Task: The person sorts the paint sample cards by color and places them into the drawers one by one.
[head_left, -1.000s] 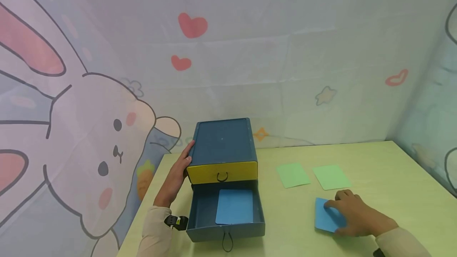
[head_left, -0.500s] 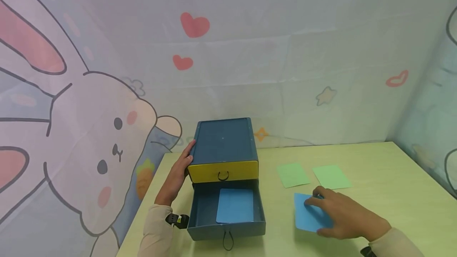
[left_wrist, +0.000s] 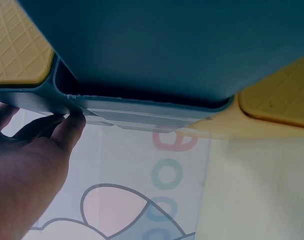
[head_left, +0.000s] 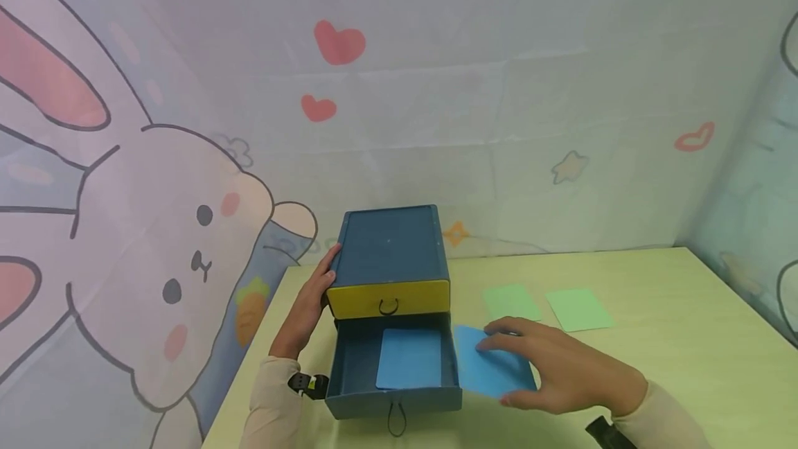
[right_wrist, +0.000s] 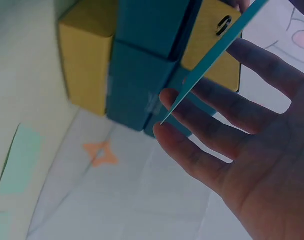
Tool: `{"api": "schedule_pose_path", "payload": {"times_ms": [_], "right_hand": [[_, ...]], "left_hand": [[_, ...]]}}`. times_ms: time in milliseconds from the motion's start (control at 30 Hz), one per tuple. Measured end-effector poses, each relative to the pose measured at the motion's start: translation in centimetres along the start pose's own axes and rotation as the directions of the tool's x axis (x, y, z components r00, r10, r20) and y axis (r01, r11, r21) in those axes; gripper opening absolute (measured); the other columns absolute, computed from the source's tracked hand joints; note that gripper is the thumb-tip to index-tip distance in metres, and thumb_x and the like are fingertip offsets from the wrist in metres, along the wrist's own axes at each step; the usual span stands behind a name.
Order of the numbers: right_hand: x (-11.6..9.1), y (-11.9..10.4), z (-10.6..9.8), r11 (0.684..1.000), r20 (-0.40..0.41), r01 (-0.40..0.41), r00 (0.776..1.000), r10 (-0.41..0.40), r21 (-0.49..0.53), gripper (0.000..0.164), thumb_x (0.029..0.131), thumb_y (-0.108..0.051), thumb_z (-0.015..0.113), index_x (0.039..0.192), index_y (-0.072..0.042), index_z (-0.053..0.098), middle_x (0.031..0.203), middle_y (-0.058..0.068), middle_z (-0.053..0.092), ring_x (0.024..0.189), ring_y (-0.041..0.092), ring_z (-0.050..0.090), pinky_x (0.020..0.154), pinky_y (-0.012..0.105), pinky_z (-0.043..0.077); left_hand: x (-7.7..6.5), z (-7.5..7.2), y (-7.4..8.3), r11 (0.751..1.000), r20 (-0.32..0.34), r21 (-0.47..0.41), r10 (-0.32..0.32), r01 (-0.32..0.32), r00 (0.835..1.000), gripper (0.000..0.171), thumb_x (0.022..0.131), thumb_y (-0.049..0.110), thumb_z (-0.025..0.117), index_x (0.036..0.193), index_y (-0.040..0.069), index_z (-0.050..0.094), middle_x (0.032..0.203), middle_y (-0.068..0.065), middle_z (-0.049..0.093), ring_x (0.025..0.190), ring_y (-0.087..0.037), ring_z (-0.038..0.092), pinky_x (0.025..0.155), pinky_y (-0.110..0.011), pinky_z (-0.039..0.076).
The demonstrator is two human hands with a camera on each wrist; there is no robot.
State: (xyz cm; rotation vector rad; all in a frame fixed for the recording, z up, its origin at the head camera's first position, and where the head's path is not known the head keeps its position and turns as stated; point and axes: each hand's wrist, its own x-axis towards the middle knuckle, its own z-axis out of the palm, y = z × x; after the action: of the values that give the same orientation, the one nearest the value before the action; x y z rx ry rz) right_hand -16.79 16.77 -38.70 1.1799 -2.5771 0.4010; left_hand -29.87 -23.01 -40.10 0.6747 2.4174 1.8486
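A small two-drawer box [head_left: 389, 244] in dark blue and yellow stands on the table. Its lower drawer [head_left: 357, 359] is pulled out, and a blue square card [head_left: 410, 359] lies inside. My left hand [head_left: 305, 314] rests against the box's left side; in the left wrist view its fingertips [left_wrist: 74, 125] touch the dark blue wall. Just right of the drawer, my right hand [head_left: 567, 369] pinches another blue square card [head_left: 489, 364] between thumb and fingers. The right wrist view shows this card [right_wrist: 207, 65] edge-on at the fingertips, raised off the table.
Two light green paper squares [head_left: 511, 302] lie on the pale yellow table [head_left: 673, 310] right of the box. The upper yellow drawer [head_left: 361, 302] is closed, with a dark loop handle. A printed cloth backdrop [head_left: 499, 89] hangs behind the table.
My right hand has carried the blue card leftward from the table's right part to beside the pulled-out drawer, lifting it. The left hand stays at the box's side.
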Motion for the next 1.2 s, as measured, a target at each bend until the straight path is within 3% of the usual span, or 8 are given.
{"api": "schedule_pose_path", "payload": {"times_ms": [200,467,633,967,1200], "right_hand": [[2.7,-1.4,0.2,0.997,0.081,-0.013,0.997,0.006,0.083,0.050,0.092,-0.059,0.063,0.132,-0.029,0.062,0.137,0.000,0.058,0.118,0.018,0.062,0.093,0.037,0.058],[7.0,-2.6,1.3,0.993,0.133,0.053,0.989,-0.067,0.107,0.051,0.093,-0.054,0.064,0.132,-0.022,0.063,0.137,0.006,0.059,0.122,0.022,0.060,0.100,0.041,0.054],[9.0,-3.1,2.5,0.991,0.179,0.044,0.982,-0.066,0.126,0.054,0.090,-0.053,0.066,0.133,-0.021,0.063,0.135,0.007,0.061,0.118,0.021,0.062,0.099,0.038,0.055],[11.8,-3.1,5.0,0.993,0.313,-0.037,0.950,0.000,0.113,0.058,0.092,-0.053,0.064,0.139,-0.020,0.058,0.149,0.010,0.053,0.130,0.024,0.058,0.109,0.040,0.050],[12.9,-2.6,6.5,0.996,0.366,-0.062,0.930,0.036,0.059,0.060,0.092,-0.052,0.066,0.142,-0.022,0.055,0.145,0.003,0.055,0.127,0.019,0.059,0.109,0.036,0.050]], "left_hand": [[-0.4,-0.1,-0.1,1.000,-0.001,0.013,-0.014,0.014,1.000,0.055,0.109,0.048,0.027,0.162,0.038,0.013,0.172,0.001,0.000,0.158,-0.037,0.011,0.126,-0.061,0.015],[-0.4,-0.4,-0.1,1.000,-0.003,0.005,-0.010,0.010,1.000,0.056,0.109,0.048,0.026,0.162,0.036,0.013,0.172,0.000,0.000,0.158,-0.037,0.011,0.126,-0.061,0.015],[-0.4,-0.3,-0.1,1.000,-0.002,0.008,-0.018,0.018,1.000,0.056,0.109,0.046,0.025,0.162,0.035,0.013,0.172,-0.002,-0.001,0.158,-0.038,0.011,0.125,-0.062,0.014],[-0.3,-0.1,0.1,1.000,-0.003,-0.005,-0.027,0.027,1.000,0.054,0.110,0.044,0.026,0.162,0.036,0.014,0.172,-0.003,-0.001,0.157,-0.039,0.012,0.125,-0.062,0.014],[-0.1,0.0,0.4,1.000,-0.001,-0.011,-0.025,0.025,1.000,0.054,0.110,0.044,0.026,0.162,0.037,0.014,0.172,-0.002,0.000,0.158,-0.038,0.013,0.126,-0.062,0.015]]}}
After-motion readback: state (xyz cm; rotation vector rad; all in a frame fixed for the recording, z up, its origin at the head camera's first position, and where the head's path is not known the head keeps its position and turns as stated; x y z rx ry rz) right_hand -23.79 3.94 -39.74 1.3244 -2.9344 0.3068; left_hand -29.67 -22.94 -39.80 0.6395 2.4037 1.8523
